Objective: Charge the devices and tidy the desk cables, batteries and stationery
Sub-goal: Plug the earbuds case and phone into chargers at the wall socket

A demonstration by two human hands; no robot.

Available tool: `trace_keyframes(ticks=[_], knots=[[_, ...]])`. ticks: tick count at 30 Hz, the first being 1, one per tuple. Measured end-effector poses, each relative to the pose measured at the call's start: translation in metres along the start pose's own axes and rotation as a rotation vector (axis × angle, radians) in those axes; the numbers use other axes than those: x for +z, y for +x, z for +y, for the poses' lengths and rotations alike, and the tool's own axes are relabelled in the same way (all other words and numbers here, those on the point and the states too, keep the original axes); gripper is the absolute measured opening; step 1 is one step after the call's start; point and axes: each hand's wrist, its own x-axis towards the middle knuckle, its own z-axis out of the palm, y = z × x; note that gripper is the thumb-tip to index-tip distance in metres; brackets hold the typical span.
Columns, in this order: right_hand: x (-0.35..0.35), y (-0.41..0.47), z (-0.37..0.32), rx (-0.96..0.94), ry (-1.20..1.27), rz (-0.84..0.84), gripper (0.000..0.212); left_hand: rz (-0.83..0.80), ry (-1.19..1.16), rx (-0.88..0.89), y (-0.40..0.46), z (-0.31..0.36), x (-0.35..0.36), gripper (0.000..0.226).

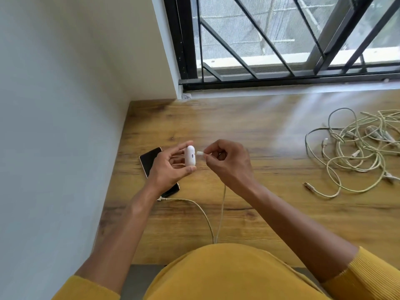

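Mustard-yellow sleeves point(368, 276) fill the bottom of the frame; both forearms reach up to mid-frame over the wooden desk point(270, 213).

White earbud charging case point(190, 155) is held off the desk, centre frame, pinched between thumb and fingertips of the left hand point(171, 167), port end turned right. Judged light, hard, smooth and slippery; best gripped across its flat sides, as now.

White cable plug point(200, 153) is pinched by the right hand point(227, 161), fingers curled, tip just beside the case port, not yet seated. Its cable point(221, 213) hangs limp toward the lower frame; hold is best taken on the stiff plug.

Smartphone point(151, 156) lies flat left of centre, partly under the left hand, a cable at its lower end.

Tangled pale cables point(355, 148) lie at right, untouched.
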Motion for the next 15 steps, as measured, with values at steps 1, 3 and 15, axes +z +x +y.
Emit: trace_keyframes(ticks=[1,3,15], knots=[[0.001,-0.002,-0.001,-0.023,-0.012,-0.012,0.007,0.003,0.009,-0.001,-0.005,0.0,-0.001,0.076],[0.003,-0.005,-0.003,-0.066,-0.053,-0.027,0.009,0.016,0.051,-0.01,-0.014,-0.001,-0.003,0.076],[0.013,-0.009,-0.006,-0.172,-0.177,-0.101,0.008,0.049,0.112,-0.03,-0.03,-0.002,-0.001,0.077]])
